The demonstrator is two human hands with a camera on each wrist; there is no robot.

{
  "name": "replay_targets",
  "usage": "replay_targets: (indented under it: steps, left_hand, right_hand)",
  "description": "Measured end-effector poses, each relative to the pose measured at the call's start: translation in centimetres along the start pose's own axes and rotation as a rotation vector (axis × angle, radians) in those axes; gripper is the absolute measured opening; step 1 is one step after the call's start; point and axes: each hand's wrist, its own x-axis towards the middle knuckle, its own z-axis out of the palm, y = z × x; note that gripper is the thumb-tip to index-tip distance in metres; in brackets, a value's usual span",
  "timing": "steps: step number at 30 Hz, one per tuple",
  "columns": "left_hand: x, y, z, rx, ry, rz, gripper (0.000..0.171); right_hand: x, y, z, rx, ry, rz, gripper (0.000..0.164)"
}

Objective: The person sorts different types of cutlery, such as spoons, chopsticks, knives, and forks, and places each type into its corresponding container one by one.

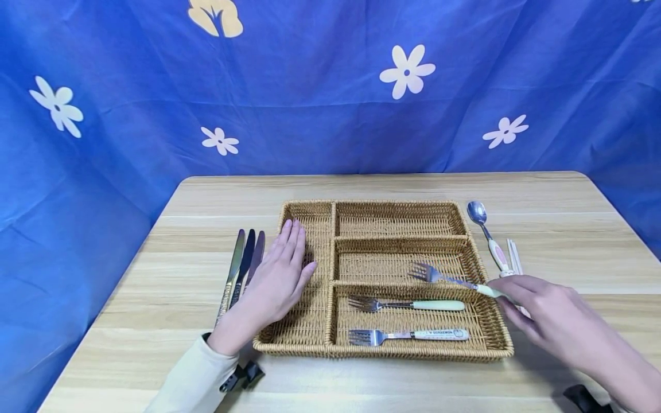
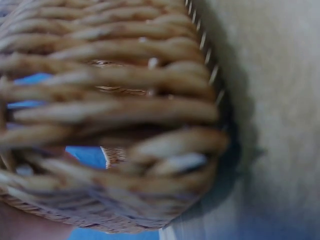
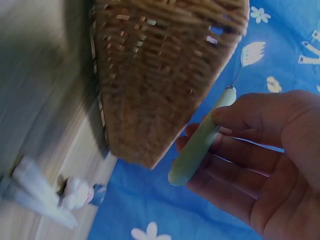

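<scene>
My right hand pinches a fork by its pale green handle, near the right wall of the woven cutlery tray. The tines point left and hang over the middle compartment. In the right wrist view the thumb presses the handle against the fingers. My left hand lies with straight fingers over the tray's left rim and long left compartment. A green-handled fork and a white-handled fork lie parallel in the front compartment. The left wrist view shows mostly the tray's woven side, close up.
Several table knives lie left of the tray, partly behind the left hand. Right of it are a spoon with a white and pink handle and some white handles, partly covered by the right hand. A blue flowered cloth hangs behind the table.
</scene>
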Motion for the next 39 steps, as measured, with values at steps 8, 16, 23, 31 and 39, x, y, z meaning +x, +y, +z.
replay_targets:
  steps: [8, 16, 23, 31, 39]
  left_hand:
    - [0.0, 0.0, 0.1, 0.008, 0.009, -0.001, 0.066]
    - [-0.1, 0.0, 0.0, -0.045, -0.004, -0.04, 0.066]
    - [-0.1, -0.1, 0.0, -0.051, 0.016, -0.036, 0.067]
    - [-0.1, -0.1, 0.1, -0.061, 0.023, -0.037, 0.068]
    - [-0.1, -0.1, 0.2, -0.061, 0.026, -0.038, 0.068]
  right_hand:
    - [1.3, -1.2, 0.3, 0.011, -0.043, -0.084, 0.054]
    - [2.5, -2.6, 1.4, 0.017, -0.091, -0.132, 0.059]
    - [3.2, -3.8, 2.6, 0.08, -0.174, -0.127, 0.016]
    - [3.5, -4.6, 3.4, 0.072, -0.291, -0.05, 0.021]
    - [3.8, -4.9, 4.0, 0.091, -0.359, -0.043, 0.021]
